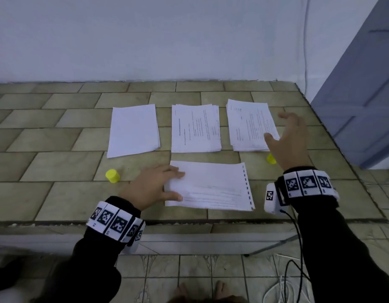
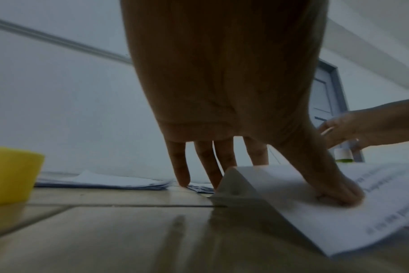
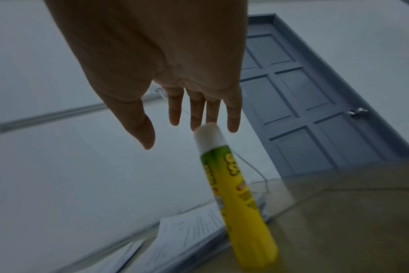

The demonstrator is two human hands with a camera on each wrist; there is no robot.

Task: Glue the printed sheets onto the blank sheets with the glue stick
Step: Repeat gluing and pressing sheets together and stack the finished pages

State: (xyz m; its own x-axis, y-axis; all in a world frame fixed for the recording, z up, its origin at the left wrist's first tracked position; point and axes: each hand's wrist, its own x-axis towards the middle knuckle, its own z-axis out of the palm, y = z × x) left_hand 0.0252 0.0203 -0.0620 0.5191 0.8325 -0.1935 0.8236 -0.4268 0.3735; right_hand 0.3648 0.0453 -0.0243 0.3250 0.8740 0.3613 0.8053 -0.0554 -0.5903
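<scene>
My left hand lies flat on the near sheet, fingers straight, thumb pressing its left edge against the surface. Just left of that hand sits the yellow cap. My right hand hovers with fingers spread, holding nothing, and the glue stick stands upright right beneath it. Beyond my hands lie the blank stack, the middle printed stack and the right printed stack.
</scene>
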